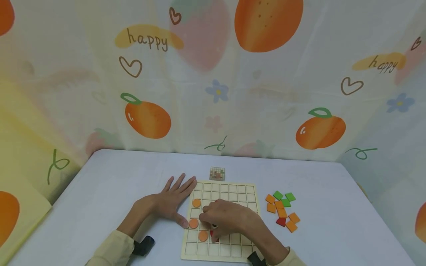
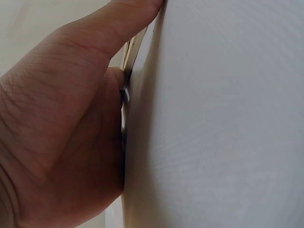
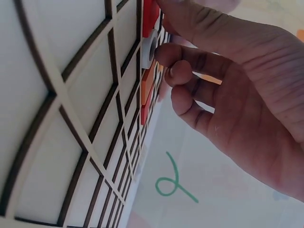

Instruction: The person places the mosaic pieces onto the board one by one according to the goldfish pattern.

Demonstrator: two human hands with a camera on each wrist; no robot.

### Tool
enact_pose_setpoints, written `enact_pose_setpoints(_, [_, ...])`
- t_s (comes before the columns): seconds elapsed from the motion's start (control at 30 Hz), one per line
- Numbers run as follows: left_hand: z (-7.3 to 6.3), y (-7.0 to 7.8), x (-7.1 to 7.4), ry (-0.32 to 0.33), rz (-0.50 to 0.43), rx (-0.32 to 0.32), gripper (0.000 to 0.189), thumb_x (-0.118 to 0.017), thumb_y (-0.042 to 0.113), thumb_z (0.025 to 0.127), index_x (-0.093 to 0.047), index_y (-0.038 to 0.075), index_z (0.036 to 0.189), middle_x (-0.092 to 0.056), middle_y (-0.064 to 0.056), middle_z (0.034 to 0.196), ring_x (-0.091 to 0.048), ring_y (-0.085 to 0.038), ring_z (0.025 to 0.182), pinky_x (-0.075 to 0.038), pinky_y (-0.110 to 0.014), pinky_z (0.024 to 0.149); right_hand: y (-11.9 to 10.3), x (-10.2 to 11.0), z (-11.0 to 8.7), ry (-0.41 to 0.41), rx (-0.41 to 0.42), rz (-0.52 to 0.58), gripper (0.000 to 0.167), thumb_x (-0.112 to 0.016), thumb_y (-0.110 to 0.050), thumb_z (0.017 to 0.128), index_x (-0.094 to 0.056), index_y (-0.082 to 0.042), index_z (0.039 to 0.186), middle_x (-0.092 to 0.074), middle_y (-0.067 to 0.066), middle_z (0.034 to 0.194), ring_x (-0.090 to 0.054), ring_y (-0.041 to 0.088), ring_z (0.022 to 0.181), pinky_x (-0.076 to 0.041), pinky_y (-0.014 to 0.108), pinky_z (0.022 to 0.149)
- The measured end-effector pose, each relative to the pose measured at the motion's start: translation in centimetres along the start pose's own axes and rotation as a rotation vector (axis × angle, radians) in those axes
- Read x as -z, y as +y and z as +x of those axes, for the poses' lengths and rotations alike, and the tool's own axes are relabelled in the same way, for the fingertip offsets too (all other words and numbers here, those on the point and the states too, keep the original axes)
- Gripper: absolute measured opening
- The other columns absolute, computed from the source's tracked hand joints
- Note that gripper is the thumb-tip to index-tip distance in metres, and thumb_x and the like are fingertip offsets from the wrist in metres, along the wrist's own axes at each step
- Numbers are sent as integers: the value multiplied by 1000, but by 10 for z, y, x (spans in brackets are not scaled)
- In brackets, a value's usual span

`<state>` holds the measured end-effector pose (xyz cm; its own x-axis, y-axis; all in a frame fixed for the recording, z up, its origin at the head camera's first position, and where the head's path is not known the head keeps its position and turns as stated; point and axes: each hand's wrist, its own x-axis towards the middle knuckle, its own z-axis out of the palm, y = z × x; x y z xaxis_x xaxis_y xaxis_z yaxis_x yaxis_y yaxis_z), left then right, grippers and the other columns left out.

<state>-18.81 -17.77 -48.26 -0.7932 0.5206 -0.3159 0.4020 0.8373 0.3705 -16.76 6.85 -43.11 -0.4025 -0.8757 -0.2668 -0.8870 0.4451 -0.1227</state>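
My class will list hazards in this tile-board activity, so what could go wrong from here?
The right hand partly covers the red piece, so it could end up askew on the gridded board. That hand's curled fingers sit close to the white ring-shaped piece and might nudge it. Loose orange tiles lie rightward of the right forearm; a sideways move could scatter them.

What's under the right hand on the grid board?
Under or beside the right hand, a red piece, a white piece, an orange piece and another red piece show. Some grid board squares are covered; their contents cannot be told.
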Motion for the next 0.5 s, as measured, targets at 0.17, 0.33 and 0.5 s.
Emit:
enact_pose_setpoints(0.17, [1,0,1,0,0,-9,137,-79,75,74,-4,12,169,4,-6,179,14,-42,164,8,-68,129,0,0,-1,-4,-15,5,31,-92,-37,76,-66,-24,87,-58,-16,81,-48,-1,73,-46,15,80])
enact_pose_setpoints(0.33, [2,-1,0,-5,-1,5,138,-79,76,73,-3,14,169,5,-5,180,14,-41,164,9,-67,129,1,2,-2,-3,-15,9,32,-91,-40,78,-65,-25,88,-59,-17,83,-48,-2,74,-45,14,77])
enact_pose_setpoints(0.5, [2,-1,-2,0,-7,8,138,-80,76,72,-3,14,169,4,-5,180,14,-41,164,8,-68,129,1,5,-6,-2,-26,33,28,-88,-40,82,-66,-25,92,-63,-17,89,-49,-2,77,-46,13,75])
